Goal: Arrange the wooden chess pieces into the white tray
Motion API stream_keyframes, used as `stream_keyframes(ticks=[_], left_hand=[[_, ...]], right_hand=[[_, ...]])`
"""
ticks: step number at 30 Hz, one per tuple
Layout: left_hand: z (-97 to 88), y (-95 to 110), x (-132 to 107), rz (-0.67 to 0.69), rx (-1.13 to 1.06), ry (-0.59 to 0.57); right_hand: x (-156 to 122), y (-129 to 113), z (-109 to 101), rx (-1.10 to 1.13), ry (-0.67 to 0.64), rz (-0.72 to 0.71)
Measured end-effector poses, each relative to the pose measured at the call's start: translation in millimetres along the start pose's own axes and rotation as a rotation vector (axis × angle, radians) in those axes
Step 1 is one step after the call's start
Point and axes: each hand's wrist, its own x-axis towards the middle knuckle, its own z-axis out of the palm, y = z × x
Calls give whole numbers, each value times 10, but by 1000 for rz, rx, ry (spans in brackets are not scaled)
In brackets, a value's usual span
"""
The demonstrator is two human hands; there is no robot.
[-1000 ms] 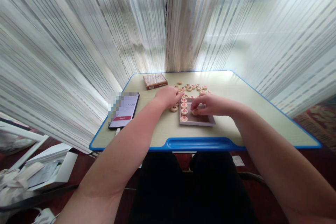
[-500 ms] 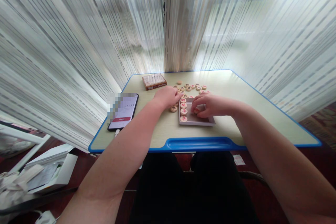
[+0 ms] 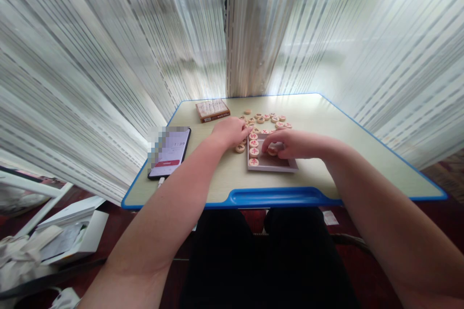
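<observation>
Fingers of the right hand [image 3: 292, 144] have spread since a second ago, when they pinched a round wooden piece [image 3: 271, 151] inside the shallow tray [image 3: 270, 169], a little right of and below the frame's centre. That grip now stands apart, the piece between thumb and forefinger; whether either touches it I cannot tell. The left hand [image 3: 227, 131] has stayed near the tray's upper left corner, fingertips down among loose pieces; its grip is partly hidden, so I cannot tell whether it is clamped on one.

Along the tray's left wall lie four red-marked pieces [image 3: 254, 151] in a column. Loose discs [image 3: 261, 119] are scattered above the tray, some marked red, some dark, and a dark-marked disc [image 3: 239, 148] lies to its left, below the left hand. Farther up and left sits a brown box [image 3: 212, 110]; a phone [image 3: 169, 154] lies at centre left with a white plug [image 3: 161, 182] at its lower end. Beneath is a pale bench [image 3: 362, 154] edged in blue. Striped curtains [image 3: 108, 48] fill the upper frame.
</observation>
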Motion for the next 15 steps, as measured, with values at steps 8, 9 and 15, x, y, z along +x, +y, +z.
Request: stream_keyframes(ticks=[8, 9, 15], left_hand=[[15, -11, 17, -8, -3, 3], [14, -10, 17, -9, -3, 0], [4, 0, 16, -13, 0, -12]], right_hand=[[26, 32, -10, -171, 120, 39], [24, 26, -11, -166, 108, 55], [0, -22, 5, -130, 93, 2]])
